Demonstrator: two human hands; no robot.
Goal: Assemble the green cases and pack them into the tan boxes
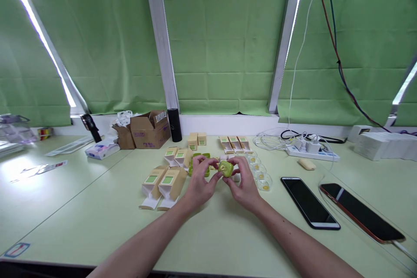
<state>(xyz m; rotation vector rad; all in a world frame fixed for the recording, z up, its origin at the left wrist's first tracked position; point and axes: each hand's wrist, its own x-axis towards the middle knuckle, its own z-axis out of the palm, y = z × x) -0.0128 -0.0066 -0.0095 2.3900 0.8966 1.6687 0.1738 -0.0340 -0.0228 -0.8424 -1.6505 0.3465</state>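
Note:
Both hands meet around a small green case (pixel 225 168) above the middle of the table. My left hand (pixel 202 181) pinches it from the left, and my right hand (pixel 243 182) grips its right side. Behind my left hand, more green cases (pixel 207 173) are partly hidden. Open cream boxes with green labels (pixel 172 182) stand to the left of my left hand. Just right of my right hand lie several clear round plastic pieces with yellow centres (pixel 264 181). Small white items between the hands and the back boxes are mostly covered.
Small boxes (pixel 193 141) and open boxes (pixel 234 144) stand farther back. A carton (pixel 150 129), black cylinder (pixel 174 125) and tissue pack (pixel 102 149) are at the left. Two phones (pixel 310 202) (pixel 361 212), a power strip (pixel 312 152) and cables lie at the right.

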